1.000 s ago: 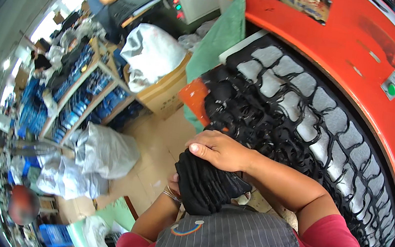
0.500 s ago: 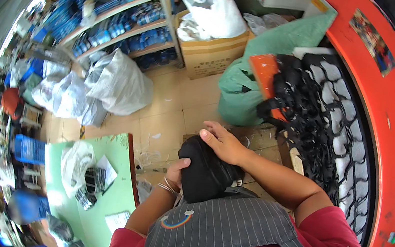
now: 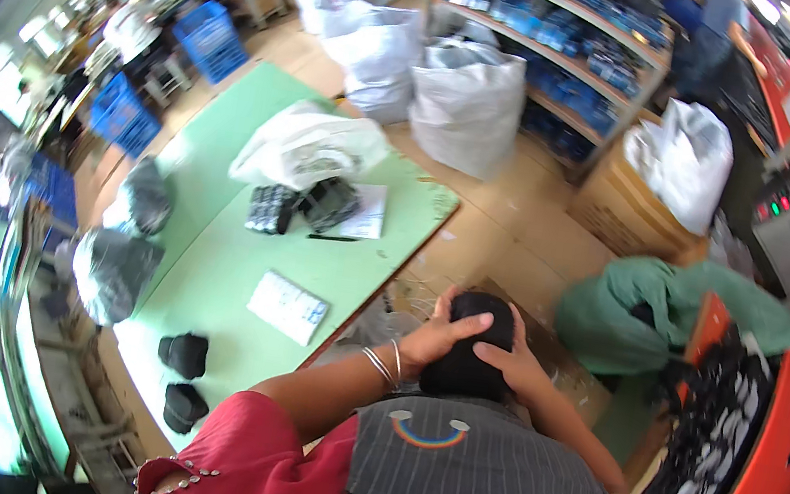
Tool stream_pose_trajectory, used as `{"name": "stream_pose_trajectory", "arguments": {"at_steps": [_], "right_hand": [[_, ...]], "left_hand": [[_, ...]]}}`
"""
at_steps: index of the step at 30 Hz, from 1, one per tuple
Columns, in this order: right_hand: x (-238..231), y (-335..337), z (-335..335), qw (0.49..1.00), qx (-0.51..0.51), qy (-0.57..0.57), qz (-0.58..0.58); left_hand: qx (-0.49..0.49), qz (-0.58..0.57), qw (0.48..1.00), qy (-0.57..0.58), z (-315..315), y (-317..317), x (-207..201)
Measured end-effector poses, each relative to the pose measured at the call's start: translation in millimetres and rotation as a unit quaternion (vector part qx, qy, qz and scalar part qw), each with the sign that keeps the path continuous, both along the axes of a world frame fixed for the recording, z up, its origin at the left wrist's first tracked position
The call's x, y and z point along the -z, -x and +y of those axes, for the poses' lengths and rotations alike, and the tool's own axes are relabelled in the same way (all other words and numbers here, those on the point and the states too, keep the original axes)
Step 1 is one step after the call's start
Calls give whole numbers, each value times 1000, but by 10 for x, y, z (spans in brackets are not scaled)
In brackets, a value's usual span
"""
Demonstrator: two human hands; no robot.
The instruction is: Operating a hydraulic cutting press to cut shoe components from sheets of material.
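In front of my apron, both my hands hold a rounded bundle of soft black cloth, which looks like several nested pieces; its exact kind I cannot make out. My left hand wraps its left side, thumb across the upper face. On the other side my right hand grips it, thumb pressed on the front. Two small black cloth pieces of cupped shape, one above the other, lie on the green table to my left.
A white plastic bag, dark packs, a pen and papers lie on the table. White sacks, shelves of blue goods and a carton stand beyond. Rightward are a green sack and an orange machine with black straps.
My view and body have swung left toward the green table. My right hand has moved from resting over the black bundle to gripping its right side, and the bundle now stands more upright.
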State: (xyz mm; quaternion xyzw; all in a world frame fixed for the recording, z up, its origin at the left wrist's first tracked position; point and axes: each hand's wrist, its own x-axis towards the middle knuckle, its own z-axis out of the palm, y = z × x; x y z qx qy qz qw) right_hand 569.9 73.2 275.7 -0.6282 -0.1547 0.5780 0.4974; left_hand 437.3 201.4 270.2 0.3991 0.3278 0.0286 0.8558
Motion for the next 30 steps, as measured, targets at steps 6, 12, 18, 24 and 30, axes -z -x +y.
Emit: {"name": "stream_pose_trajectory", "arguments": {"at_steps": [6, 12, 18, 24, 30], "right_hand": [[1, 478, 480, 997, -82, -6, -6], [232, 592, 1154, 951, -274, -73, -118], [389, 675, 2204, 843, -498, -158, -132], [980, 541, 3539, 815, -563, -123, -63], [2626, 288, 5404, 824, -321, -74, -461]], "left_hand": [[-123, 33, 990, 65, 22, 835, 146], [-143, -30, 975, 167, 202, 1324, 339], [-274, -77, 942, 175, 424, 1396, 214], [-424, -14, 863, 274, 486, 1274, 135], [-504, 78, 797, 322, -221, 1281, 698]]}}
